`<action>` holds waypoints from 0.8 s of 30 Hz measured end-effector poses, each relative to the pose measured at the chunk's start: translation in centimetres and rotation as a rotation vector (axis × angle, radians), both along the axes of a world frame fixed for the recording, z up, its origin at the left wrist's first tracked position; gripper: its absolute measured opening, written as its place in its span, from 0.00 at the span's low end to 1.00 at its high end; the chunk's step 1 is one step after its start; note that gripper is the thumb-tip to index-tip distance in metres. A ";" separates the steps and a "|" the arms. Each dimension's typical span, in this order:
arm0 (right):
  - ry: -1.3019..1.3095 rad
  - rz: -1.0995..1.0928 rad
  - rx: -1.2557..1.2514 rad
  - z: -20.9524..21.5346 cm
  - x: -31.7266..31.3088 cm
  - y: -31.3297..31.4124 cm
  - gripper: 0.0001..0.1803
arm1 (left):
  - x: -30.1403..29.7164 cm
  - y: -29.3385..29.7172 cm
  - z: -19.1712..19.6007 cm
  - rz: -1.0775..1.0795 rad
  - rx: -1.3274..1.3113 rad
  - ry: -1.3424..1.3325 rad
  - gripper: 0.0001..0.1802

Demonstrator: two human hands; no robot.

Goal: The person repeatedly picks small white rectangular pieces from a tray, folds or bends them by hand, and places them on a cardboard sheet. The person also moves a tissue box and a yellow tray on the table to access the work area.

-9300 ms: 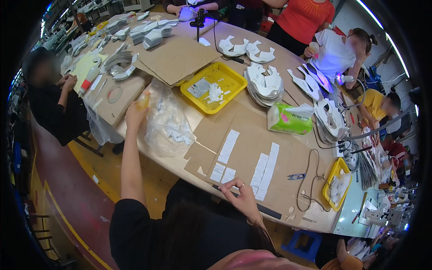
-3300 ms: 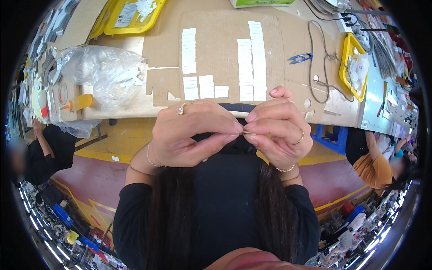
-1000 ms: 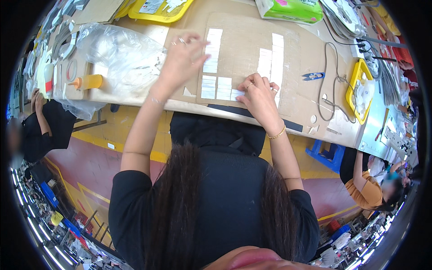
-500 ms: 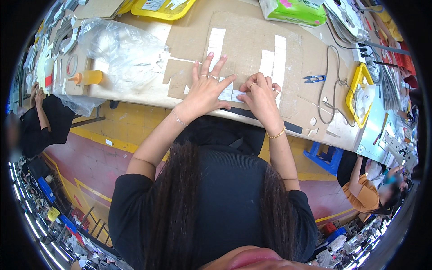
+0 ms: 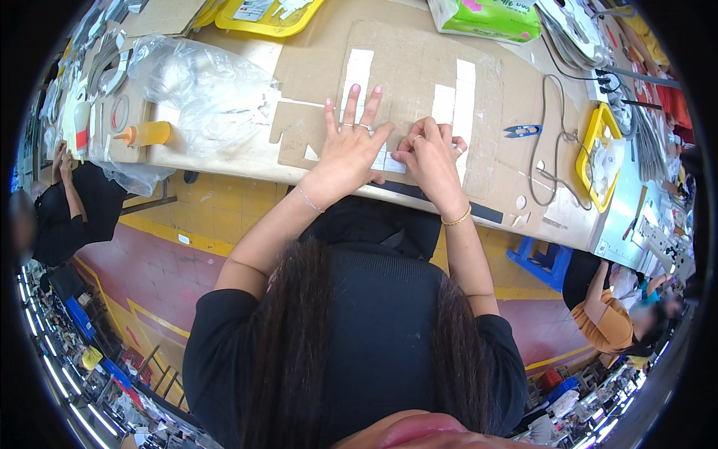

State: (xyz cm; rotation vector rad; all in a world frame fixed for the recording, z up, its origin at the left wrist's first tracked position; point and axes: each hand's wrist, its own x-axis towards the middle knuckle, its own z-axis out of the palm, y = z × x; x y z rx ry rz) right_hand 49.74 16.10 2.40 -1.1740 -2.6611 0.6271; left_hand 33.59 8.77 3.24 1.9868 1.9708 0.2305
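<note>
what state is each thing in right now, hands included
Left hand, palm down, fingers spread
Right hand, fingers bent at the white labels, grip unclear
White labels, laid in columns, partly hidden
Cardboard sheet, flat
Yellow bottle, lying on its side
Plastic bag, crumpled
Blue snips, lying flat, blades unclear
Brown cord, loosely looped
Upper yellow tray, holding white pieces
Right yellow tray, holding whitish plastic

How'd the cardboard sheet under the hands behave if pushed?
The cardboard sheet is probably fairly stiff: it lies flat without visible buckling. It may slide, since it seems to rest on other brown cardboard. The white slips look thin and might shift; whether they're stuck down, I can't tell.
</note>
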 end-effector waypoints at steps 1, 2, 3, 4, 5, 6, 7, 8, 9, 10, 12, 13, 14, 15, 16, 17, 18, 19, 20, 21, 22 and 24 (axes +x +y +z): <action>-0.005 -0.001 0.003 -0.1 0.0 0.0 0.10 | 0.1 0.0 0.0 -0.003 0.002 0.017 0.47; -0.010 0.012 0.014 -0.2 0.1 -0.1 0.09 | 0.1 0.1 0.1 0.001 -0.003 0.014 0.47; -0.015 0.025 0.026 -0.2 0.1 -0.1 0.09 | 0.2 0.1 0.1 0.002 -0.003 0.020 0.47; -0.002 0.045 0.060 -0.3 0.2 -0.1 0.09 | 0.2 0.1 0.1 0.000 -0.003 0.033 0.47; -0.012 0.041 0.055 -0.3 0.2 -0.3 0.09 | 0.2 0.1 0.0 0.002 -0.005 0.032 0.47; -0.005 0.045 0.072 -0.3 0.2 -0.4 0.09 | 0.3 0.2 0.0 0.001 -0.006 0.039 0.48; -0.028 0.041 0.074 -0.2 0.3 -0.6 0.09 | 0.3 0.2 0.0 -0.001 -0.003 0.051 0.48; 0.025 0.033 0.095 0.0 0.4 -0.7 0.09 | 0.3 0.2 -0.1 0.002 -0.016 0.043 0.49; 0.047 0.017 0.100 0.4 0.6 -0.8 0.09 | 0.3 0.2 -0.1 0.003 -0.026 0.040 0.50; 0.044 -0.007 0.091 0.9 0.9 -0.9 0.09 | 0.3 0.3 -0.1 0.002 -0.021 0.043 0.51; 0.174 -0.041 -0.023 2.1 1.5 -0.8 0.09 | 0.2 0.1 0.2 0.009 -0.024 0.011 0.52; 0.235 -0.059 -0.072 2.8 1.9 -0.7 0.09 | 0.2 0.0 0.4 0.011 -0.052 -0.007 0.52; 0.226 -0.058 -0.107 3.4 2.2 -0.6 0.09 | 0.3 -0.2 0.8 0.016 0.014 -0.111 0.51; 0.226 -0.054 -0.131 4.0 2.4 -0.6 0.09 | 0.2 -0.5 1.2 0.021 0.043 -0.220 0.49; 0.227 -0.050 -0.156 4.5 2.6 -0.5 0.08 | 0.2 -0.8 1.6 0.021 0.064 -0.310 0.48; 0.222 -0.046 -0.161 5.0 2.6 -0.5 0.08 | 0.3 -1.0 2.1 0.010 0.085 -0.360 0.43; 0.217 -0.039 -0.168 5.3 2.6 -0.6 0.08 | 0.2 -1.2 2.5 -0.001 0.101 -0.390 0.38; 0.209 -0.031 -0.179 5.6 2.5 -0.6 0.08 | 0.2 -1.2 2.9 -0.015 0.149 -0.422 0.34; 0.218 -0.020 -0.173 5.8 2.4 -0.7 0.08 | 0.2 -1.2 3.2 -0.010 0.109 -0.460 0.29; 0.223 -0.010 -0.171 6.0 2.2 -0.7 0.07 | 0.2 -1.2 3.5 -0.009 0.103 -0.499 0.24; 0.231 0.002 -0.167 6.1 2.2 -0.8 0.07 | 0.2 -1.1 3.7 -0.012 0.111 -0.533 0.20; 0.245 0.046 -0.138 6.3 2.3 -0.9 0.06 | 0.1 -1.1 4.0 -0.015 0.098 -0.568 0.14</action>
